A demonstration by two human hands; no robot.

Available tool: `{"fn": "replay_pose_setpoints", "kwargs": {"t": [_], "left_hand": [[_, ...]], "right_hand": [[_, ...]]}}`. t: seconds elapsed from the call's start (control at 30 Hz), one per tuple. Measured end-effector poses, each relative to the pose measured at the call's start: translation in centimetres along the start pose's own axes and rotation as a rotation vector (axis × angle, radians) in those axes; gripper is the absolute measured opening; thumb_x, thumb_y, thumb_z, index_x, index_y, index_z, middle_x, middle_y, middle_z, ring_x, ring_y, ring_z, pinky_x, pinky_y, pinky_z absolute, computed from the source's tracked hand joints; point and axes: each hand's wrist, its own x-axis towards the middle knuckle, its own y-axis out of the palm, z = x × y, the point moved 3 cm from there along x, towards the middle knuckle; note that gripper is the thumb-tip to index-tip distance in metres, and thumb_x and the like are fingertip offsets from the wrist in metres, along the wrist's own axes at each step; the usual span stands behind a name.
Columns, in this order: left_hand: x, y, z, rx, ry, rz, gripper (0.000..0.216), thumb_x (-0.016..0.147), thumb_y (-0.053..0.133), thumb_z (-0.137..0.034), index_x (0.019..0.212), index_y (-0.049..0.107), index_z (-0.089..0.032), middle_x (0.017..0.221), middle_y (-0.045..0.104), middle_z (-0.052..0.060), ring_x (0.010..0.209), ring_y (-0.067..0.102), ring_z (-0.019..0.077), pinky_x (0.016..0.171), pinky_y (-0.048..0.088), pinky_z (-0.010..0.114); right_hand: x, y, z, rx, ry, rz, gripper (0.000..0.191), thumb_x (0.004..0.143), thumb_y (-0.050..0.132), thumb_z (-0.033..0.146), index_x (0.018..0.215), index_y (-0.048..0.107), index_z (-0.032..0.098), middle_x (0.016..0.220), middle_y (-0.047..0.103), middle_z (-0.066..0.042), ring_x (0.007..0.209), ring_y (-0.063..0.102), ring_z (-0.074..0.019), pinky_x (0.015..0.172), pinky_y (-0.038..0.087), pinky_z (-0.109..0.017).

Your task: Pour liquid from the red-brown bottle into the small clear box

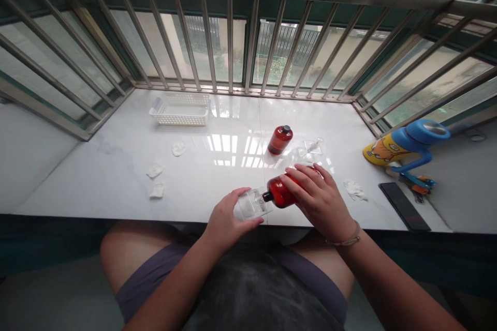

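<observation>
My right hand [319, 199] grips a red bottle [280, 192] tipped on its side, its dark neck pointing left into a small clear container [252, 204]. My left hand [228, 219] holds that clear container at the front edge of the white marble sill [116, 165]. A second red bottle [280, 139] with a black cap stands upright farther back. Clear plastic pieces [309, 150] lie just right of it.
A white plastic basket [181, 109] sits at the back left. Several white crumpled pads lie about [156, 169] [178, 148] [354, 189]. A yellow and blue flask [406, 143] lies at the right, with a black phone [404, 206] near it. Metal window bars [230, 51] close the back.
</observation>
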Motion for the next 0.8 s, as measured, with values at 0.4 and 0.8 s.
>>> {"fn": "replay_pose_setpoints", "kwargs": {"t": [0.4, 0.8], "left_hand": [[0.01, -0.03, -0.12, -0.003, -0.017, 0.009, 0.071, 0.072, 0.097, -0.035, 0.135, 0.065, -0.03, 0.135, 0.075, 0.004, 0.122, 0.072, 0.0289, 0.111, 0.056, 0.046], [-0.04, 0.06, 0.14, -0.004, -0.009, 0.014, 0.073, 0.073, 0.097, -0.036, 0.137, 0.063, -0.03, 0.136, 0.074, 0.004, 0.123, 0.07, 0.0283, 0.112, 0.054, 0.045]], "right_hand": [[0.08, -0.02, 0.11, -0.008, -0.008, 0.006, 0.057, 0.102, 0.059, 0.007, 0.154, 0.055, 0.031, 0.151, 0.067, -0.005, 0.144, 0.057, -0.0299, 0.126, 0.036, -0.057], [0.29, -0.11, 0.11, -0.016, -0.026, -0.003, 0.05, 0.103, 0.059, 0.008, 0.15, 0.058, 0.026, 0.15, 0.068, -0.006, 0.143, 0.058, -0.0303, 0.126, 0.037, -0.056]]}}
